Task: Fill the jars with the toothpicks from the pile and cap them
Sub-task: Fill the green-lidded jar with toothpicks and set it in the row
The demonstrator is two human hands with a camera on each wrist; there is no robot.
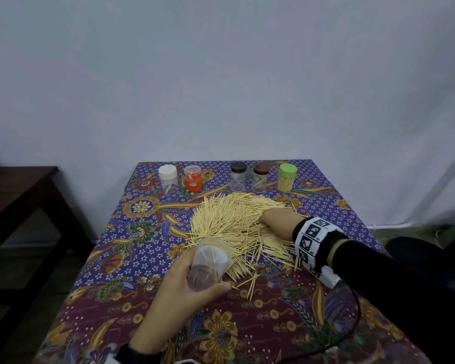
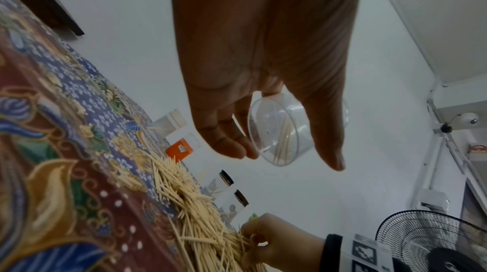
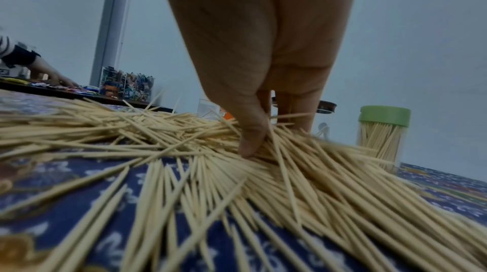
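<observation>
A big pile of toothpicks (image 1: 237, 224) lies in the middle of the patterned tablecloth (image 1: 147, 292). My left hand (image 1: 192, 282) grips a clear uncapped jar (image 1: 208, 264), tilted with its mouth toward the pile; a few toothpicks lie inside the jar (image 2: 283, 137). My right hand (image 1: 276, 218) reaches into the far right of the pile, thumb and fingers (image 3: 253, 141) closing on a bunch of toothpicks (image 3: 279, 143). At the back stand a white-capped jar (image 1: 168, 178), an orange jar (image 1: 193, 178), a black-capped jar (image 1: 238, 176), a brown-capped jar (image 1: 260, 177) and a green-capped jar (image 1: 287, 178) full of toothpicks.
A dark wooden table (image 1: 19, 195) stands to the left of the cloth-covered table. A white wall rises right behind the jars. Another person's hand (image 3: 52, 76) works at a far table in the right wrist view. A fan (image 2: 432, 241) stands to the right.
</observation>
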